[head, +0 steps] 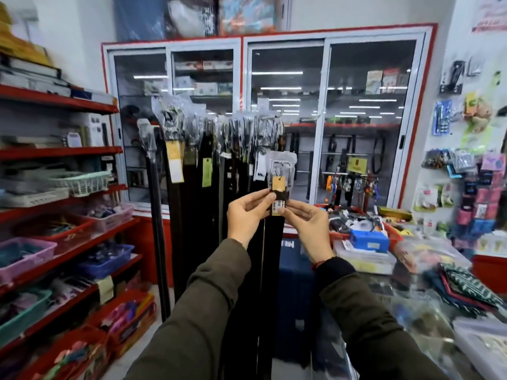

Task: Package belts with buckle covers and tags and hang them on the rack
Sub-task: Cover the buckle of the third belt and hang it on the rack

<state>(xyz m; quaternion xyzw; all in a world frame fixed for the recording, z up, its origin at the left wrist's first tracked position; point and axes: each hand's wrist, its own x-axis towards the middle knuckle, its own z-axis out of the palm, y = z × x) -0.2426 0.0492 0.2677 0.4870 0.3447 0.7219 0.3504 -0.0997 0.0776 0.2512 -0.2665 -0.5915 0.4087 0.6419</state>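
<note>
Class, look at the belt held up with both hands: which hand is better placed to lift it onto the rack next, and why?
Probably the left hand. It pinches the dark belt just under the clear plastic buckle cover, on the side nearest the rack of hanging belts. The right hand pinches the brown card tag, farther away.

One view only, head-worn, wide-angle, at chest-to-eye height inside a shop. Faces forward and slightly down, toward the glass cabinet [285, 119] on the back wall. Close on both raised hands, left hand [248, 212] and right hand [307, 223], at frame centre. Red shelves [60, 152] along the left edge, counter [411, 283] at lower right. Edges bent by the lens.
</note>
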